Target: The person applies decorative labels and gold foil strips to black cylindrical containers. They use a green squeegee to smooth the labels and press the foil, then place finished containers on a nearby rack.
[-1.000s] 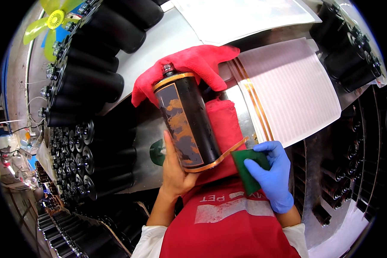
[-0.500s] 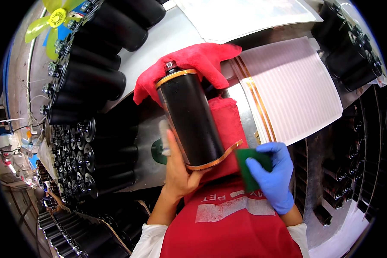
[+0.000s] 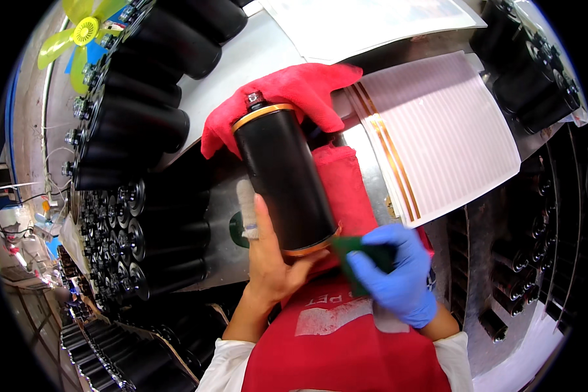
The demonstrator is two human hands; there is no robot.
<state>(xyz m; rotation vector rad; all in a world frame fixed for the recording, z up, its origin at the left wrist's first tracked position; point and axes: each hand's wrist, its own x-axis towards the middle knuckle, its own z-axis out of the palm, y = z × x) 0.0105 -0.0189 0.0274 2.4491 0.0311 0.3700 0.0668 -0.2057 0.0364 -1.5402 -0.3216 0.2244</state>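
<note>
holding black cylinder (image 3: 284, 179); pale lettering (image 3: 317, 300) on red apron (image 3: 346, 358)

Two forearms (image 3: 247, 313), extended; left hand (image 3: 272, 269), one finger white-sheathed, fingers upright, thumb spread; right hand (image 3: 398, 274), blue-gloved, thumb and fingers pinched.

The cylinder (image 3: 284, 176) looks smooth, the cloth (image 3: 307, 88) fluffy.

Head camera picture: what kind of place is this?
It's probably a workshop or small factory. There are rows of matching black cylinders, a stack of pale striped sheets, and a blue-gloved right hand holding a green pad near the held cylinder.
</note>
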